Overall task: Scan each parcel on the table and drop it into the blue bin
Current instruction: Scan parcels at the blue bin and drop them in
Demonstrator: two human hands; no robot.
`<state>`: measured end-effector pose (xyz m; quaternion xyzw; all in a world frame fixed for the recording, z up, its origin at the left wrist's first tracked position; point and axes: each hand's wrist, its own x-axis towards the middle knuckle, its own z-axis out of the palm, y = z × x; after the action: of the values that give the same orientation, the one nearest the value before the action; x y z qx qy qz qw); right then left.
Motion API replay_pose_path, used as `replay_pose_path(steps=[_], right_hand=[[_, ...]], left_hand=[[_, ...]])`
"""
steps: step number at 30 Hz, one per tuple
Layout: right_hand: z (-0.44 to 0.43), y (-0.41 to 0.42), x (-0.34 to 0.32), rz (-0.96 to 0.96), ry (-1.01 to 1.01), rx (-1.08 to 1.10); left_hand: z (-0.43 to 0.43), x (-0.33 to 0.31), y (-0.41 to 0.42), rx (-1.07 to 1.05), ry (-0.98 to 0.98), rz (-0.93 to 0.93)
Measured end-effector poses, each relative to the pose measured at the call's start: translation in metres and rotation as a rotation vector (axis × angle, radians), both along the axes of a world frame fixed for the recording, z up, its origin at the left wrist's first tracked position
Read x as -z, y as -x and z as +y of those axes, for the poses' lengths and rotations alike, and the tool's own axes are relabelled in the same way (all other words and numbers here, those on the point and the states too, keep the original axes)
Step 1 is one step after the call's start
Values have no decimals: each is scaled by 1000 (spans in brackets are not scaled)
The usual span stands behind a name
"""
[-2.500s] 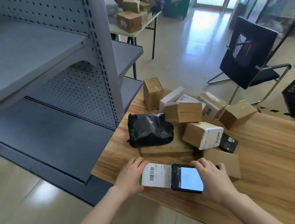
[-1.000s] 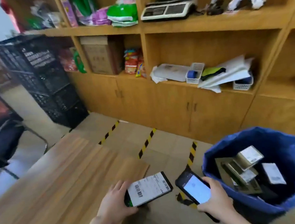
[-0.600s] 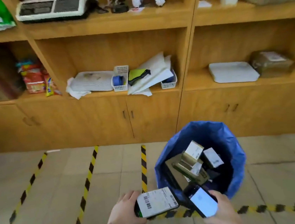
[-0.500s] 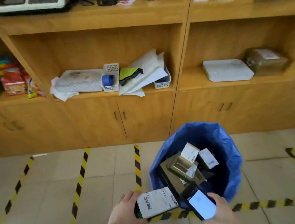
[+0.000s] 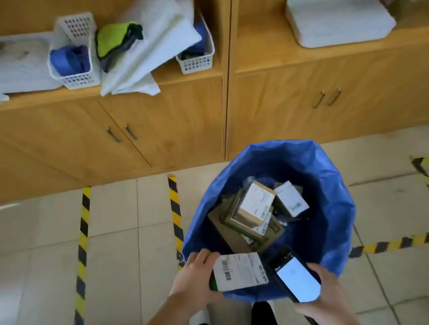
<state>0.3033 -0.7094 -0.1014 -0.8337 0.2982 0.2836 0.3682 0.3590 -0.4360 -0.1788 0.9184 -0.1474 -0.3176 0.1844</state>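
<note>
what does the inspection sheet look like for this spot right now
surface: tiled floor with yellow-black tape; table out of view
job's things: labelled parcel over the near rim of the blue bin; several parcels already inside
clutter: nothing seen
grippers: left hand grips the parcel; right hand holds the scanner, screen lit
cables: nothing seen
surroundings: wooden cabinet holding white baskets

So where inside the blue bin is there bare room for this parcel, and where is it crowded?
The stacked boxes crowd the centre-left. Bare liner shows along the right wall of the blue bin, beside the white-labelled box, and along the far wall behind the stack.
</note>
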Motion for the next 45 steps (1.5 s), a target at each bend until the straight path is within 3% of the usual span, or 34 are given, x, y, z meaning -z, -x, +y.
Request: replay_pose_path(steps=[5, 13, 21, 24, 33, 45], right_hand=[[-24, -34, 84, 48, -25, 30], [-52, -54, 187, 149, -3, -69], [-79, -56, 233, 141, -34, -93], [-82, -59, 229, 127, -51, -110], [-80, -79, 181, 77, -17, -230], [-26, -73, 61, -24, -16, -527]], left_hand=[[-43, 77, -21, -43, -42, 29], [-80, 199, -31, 140, -163, 72], [-106, 248, -47, 66, -266, 33], [-111, 243, -51, 13, -328, 28], [-105, 182, -36, -71, -272, 18], [-61, 30, 22, -510, -173, -78]])
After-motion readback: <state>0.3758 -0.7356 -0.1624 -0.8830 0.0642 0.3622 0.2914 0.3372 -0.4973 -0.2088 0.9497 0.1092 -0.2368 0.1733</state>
